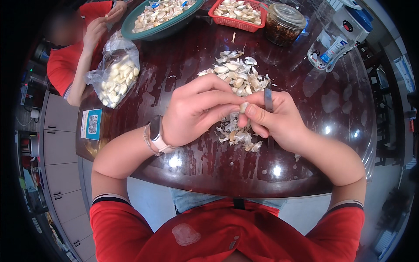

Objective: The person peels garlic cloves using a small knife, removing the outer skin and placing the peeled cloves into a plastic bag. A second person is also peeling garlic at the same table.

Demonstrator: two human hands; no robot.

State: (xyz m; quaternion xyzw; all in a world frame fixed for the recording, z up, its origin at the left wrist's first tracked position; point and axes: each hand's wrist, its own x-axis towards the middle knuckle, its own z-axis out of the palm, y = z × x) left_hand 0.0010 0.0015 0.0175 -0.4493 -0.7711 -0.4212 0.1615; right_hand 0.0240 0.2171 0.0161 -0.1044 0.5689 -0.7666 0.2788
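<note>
Between both hands, over a dark red polished table (183,170), is a pale garlic clove (243,107). The thumb and fingertips of my left hand (193,114) pinch it from one side. On the other side, my right hand (284,121) grips the clove with thumb and fingers. A narrow metal blade (268,100) is also held in the right hand, upright across the fingers; its lower part is mostly hidden. Just beyond the hands lies a heap of unpeeled garlic cloves (239,77). Loose papery garlic skins (240,136) are scattered beneath the hands.
A clear plastic bag (113,49) of peeled cloves lies left. Farther back are a green basin (126,26) and red basket (239,25) of garlic, a lidded jar (283,28) and a plastic bottle (340,36). Another person in a red shirt (59,67) sits far left.
</note>
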